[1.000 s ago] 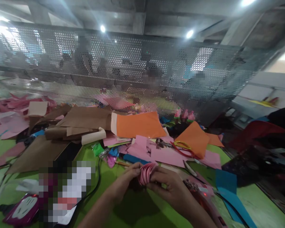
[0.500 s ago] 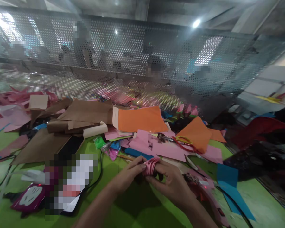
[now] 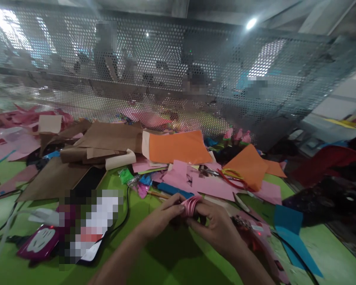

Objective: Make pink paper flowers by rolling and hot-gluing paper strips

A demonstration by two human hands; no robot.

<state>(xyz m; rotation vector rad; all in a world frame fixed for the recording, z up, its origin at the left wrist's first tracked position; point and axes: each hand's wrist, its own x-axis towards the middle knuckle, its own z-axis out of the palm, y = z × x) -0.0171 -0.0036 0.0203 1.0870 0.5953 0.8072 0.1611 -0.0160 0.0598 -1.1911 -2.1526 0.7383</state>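
Your left fingers (image 3: 178, 210) and right fingers (image 3: 206, 209) grip pink coil (image 3: 191, 205); likely light, soft; hold 9 and 3 o'clock edges.

I am in what looks like a craft workshop: sheets of orange (image 3: 178, 147), brown (image 3: 112, 134) and pink material (image 3: 213, 188) litter my green worktable (image 3: 329, 237), with scissors (image 3: 233, 176) among them. Past a perforated metal screen (image 3: 166, 47) I see blurred people (image 3: 105, 61), under a bright lamp (image 3: 251, 23) and bare grey beams (image 3: 329, 18).
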